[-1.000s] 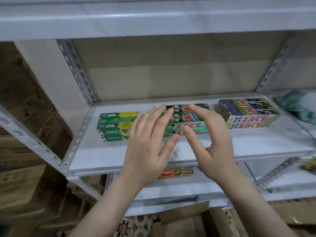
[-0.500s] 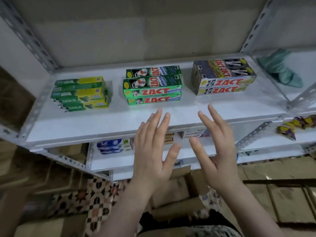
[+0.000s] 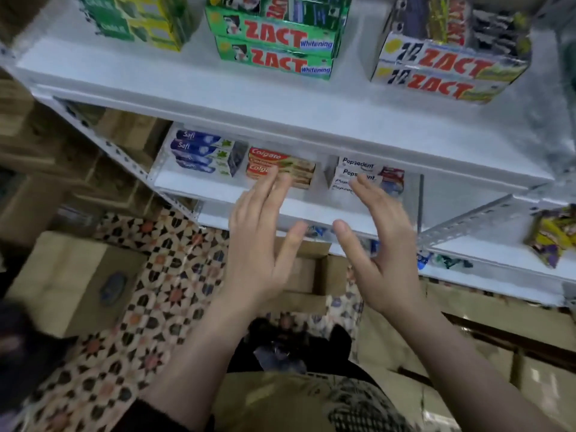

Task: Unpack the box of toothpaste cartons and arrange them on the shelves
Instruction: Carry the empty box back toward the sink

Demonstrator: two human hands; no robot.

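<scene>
My left hand [image 3: 261,241] and my right hand [image 3: 378,247] hover empty with fingers spread, palms facing each other, in front of the lower shelf [image 3: 218,185]. Behind the fingertips sit stacked red Colgate cartons [image 3: 265,157] and white Pepsodent cartons [image 3: 355,165], with blue Safi cartons [image 3: 199,151] to the left. The upper shelf [image 3: 249,98] carries green Zact cartons [image 3: 274,48], white Zact cartons [image 3: 442,70] and green-yellow cartons [image 3: 140,20]. An open cardboard box [image 3: 314,272] stands on the floor below my hands, mostly hidden by them.
A closed cardboard box [image 3: 71,282] rests on the patterned tile floor [image 3: 168,275] at the left. More brown boxes are stacked behind the shelf's left post. Colourful packets [image 3: 551,235] lie on the right shelf. Flat cardboard [image 3: 467,313] lies at the right.
The view has tilted downward and both empty hands have dropped from the upper shelf's Zact cartons to the front of the lower shelf, above the open box.
</scene>
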